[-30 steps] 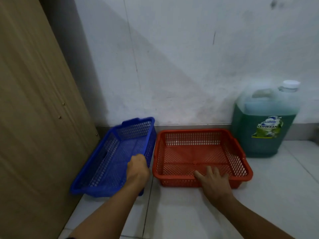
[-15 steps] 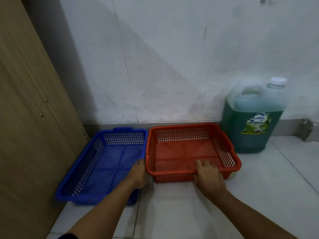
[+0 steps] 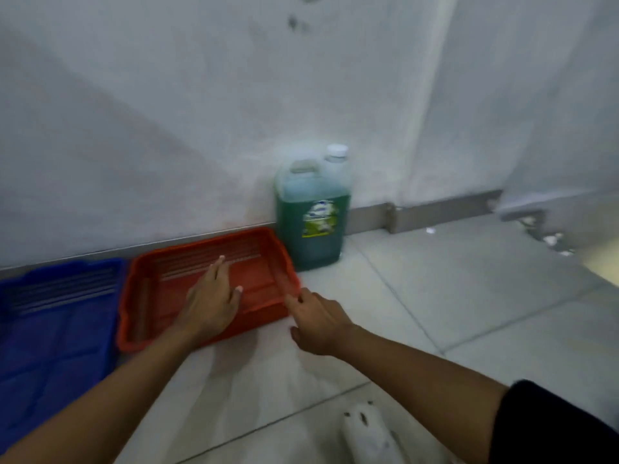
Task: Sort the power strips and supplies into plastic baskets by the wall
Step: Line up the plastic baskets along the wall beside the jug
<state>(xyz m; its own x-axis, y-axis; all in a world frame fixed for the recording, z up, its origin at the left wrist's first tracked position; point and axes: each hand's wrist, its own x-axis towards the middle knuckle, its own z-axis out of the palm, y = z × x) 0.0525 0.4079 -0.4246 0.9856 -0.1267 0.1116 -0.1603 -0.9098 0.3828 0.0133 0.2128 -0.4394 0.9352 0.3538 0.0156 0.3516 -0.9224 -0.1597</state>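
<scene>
While both baskets sit on the tiled floor [image 3: 485,296] against the wall [image 3: 201,112], my left hand [image 3: 209,304] lies over the red basket [image 3: 144,296], palm down, fingers [image 3: 219,262] extended and spread, grasping nothing. Whether the palm touches the basket's front rim or hovers just above it, I cannot tell, as the frame is motion-blurred.

My right hand [image 3: 318,321] is at the red basket's front right corner. Its fingers are loosely curled, the index finger pointing at the corner, apparently touching the rim. It holds nothing. A dark sleeve [image 3: 552,426] covers my right upper arm at the lower right edge.

Layout:
- The blue basket [image 3: 50,329] sits just left of the red basket, the two rims side by side, touching or nearly so. It is partly cut off by the left edge.
- Both baskets show only their mesh bottoms.
- A jug [image 3: 311,226] of green liquid with a white cap stands upright just right of the red basket's far corner, against the wall.
- A white power strip [image 3: 368,433] lies on the floor at the bottom edge, near my right forearm, well apart from both baskets. Blur hides its details
</scene>
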